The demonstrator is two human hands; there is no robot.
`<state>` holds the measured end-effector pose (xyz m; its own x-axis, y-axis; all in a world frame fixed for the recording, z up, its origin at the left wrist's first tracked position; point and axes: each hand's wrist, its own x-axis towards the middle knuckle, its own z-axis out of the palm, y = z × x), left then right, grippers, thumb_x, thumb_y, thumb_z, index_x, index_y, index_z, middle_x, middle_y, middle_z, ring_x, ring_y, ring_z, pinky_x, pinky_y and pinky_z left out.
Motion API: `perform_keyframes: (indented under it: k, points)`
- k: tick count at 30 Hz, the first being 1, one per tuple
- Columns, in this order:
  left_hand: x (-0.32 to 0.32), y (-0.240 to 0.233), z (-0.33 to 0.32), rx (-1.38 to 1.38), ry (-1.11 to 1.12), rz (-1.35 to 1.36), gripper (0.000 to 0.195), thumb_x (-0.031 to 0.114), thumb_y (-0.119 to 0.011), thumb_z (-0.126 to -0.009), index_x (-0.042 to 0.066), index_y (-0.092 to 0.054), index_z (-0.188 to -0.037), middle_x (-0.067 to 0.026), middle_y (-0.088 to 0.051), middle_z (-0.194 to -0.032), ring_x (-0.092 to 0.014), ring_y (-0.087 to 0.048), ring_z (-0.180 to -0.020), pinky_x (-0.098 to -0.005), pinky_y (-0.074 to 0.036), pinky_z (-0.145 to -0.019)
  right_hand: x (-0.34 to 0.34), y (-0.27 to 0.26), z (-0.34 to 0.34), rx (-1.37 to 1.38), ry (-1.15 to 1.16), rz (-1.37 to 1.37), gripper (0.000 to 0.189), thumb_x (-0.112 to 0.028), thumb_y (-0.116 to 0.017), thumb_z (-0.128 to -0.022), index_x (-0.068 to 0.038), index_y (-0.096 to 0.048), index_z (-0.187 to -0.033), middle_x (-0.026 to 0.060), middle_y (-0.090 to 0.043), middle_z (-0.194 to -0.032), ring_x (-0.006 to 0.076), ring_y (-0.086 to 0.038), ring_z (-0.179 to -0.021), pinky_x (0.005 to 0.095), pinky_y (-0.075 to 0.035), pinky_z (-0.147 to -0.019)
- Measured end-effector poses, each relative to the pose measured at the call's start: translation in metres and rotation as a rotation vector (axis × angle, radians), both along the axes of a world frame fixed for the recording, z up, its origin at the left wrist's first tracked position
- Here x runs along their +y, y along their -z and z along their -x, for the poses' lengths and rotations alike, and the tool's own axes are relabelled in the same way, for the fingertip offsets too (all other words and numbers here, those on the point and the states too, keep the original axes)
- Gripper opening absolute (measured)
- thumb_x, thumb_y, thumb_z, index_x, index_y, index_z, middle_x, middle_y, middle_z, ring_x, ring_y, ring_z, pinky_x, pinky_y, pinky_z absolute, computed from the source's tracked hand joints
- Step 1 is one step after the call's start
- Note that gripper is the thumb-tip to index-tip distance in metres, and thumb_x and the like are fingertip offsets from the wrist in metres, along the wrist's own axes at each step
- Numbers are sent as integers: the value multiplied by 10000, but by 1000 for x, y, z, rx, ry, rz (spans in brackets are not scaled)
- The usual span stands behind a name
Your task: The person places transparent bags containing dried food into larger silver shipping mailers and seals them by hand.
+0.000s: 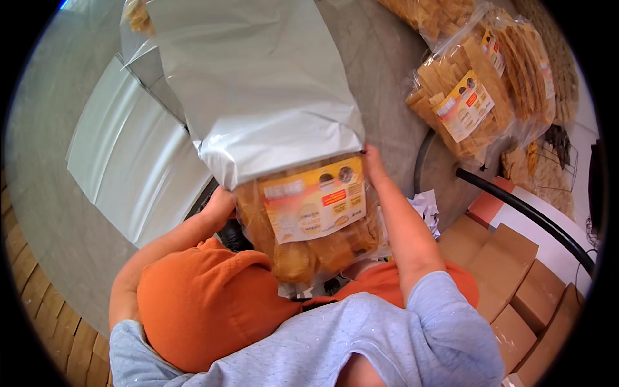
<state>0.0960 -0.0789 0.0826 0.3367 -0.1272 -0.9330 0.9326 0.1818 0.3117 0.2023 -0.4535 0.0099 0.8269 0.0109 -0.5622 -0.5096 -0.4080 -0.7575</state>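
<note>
A silver-grey plastic mailer bag [261, 87] lies stretched away from me, its opening towards my body. Partly inside it is a clear plastic bag of brown dried sheets [333, 254] with a yellow and white printed label [314, 203] facing up; its far end is hidden under the mailer. At the left corner of the opening, my left hand [221, 205] has its fingers closed on the mailer's edge. My right hand [372, 163] grips the opposite corner, its fingertips mostly hidden behind the plastic. The packed bag's near end is above my orange-clad lap.
Left of the mailer lies a stack of flat silver-grey bags [140, 159]. Several labelled clear bags of dried sheets [464, 101] rest at upper right. A black tube [527, 208] crosses the right side above cardboard boxes [503, 261]. Crumpled white paper [425, 210] lies beside my right forearm.
</note>
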Motion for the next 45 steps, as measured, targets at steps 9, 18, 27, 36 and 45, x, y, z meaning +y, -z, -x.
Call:
perform_keyframes:
  k: [9,18,27,36,45]
  points:
    - [7,100,53,-454,556,-312,291,32,-466,-804,27,-597,-1064,-279,-625,-893,-393,-619,-868,-429,-498,-742,-78,25,66,10,-52,315,362,-34,-468,-864,-47,-580,-1208,106,-657,-1099,235,-616,-955,316,-466,-847]
    - [-10,1,-4,8,232,196,248,140,-532,-880,49,-595,-1102,-48,-633,-892,-149,-604,-685,-309,-515,-581,-29,-71,44,547,81,-121,377,-194,-525,-906,25,-546,-1212,125,-623,-1132,196,-601,-989,328,-492,-837]
    - [29,-90,-66,-70,464,254,270,123,-574,-886,48,-598,-1144,-70,-655,-1023,-184,-665,-846,-327,-575,-688,-36,-194,5,421,-173,3,336,-181,-522,-901,11,-569,-1172,127,-636,-997,198,-608,-929,344,-500,-810]
    - [52,-312,-72,-233,948,414,321,149,-555,-909,-58,-556,-1154,-213,-667,-991,-252,-688,-761,-336,-567,-614,-72,-368,46,-48,-406,-507,208,-184,-492,-885,-7,-596,-846,114,-598,-611,194,-569,-434,268,-460,-412]
    - [84,-399,86,-795,118,589,243,-11,-586,-815,-232,-539,-904,-341,-614,-789,-439,-639,-564,-513,-542,-456,-81,-478,159,-466,-54,-590,284,-257,-546,-872,20,-600,-850,127,-601,-643,181,-508,-363,259,-412,-343]
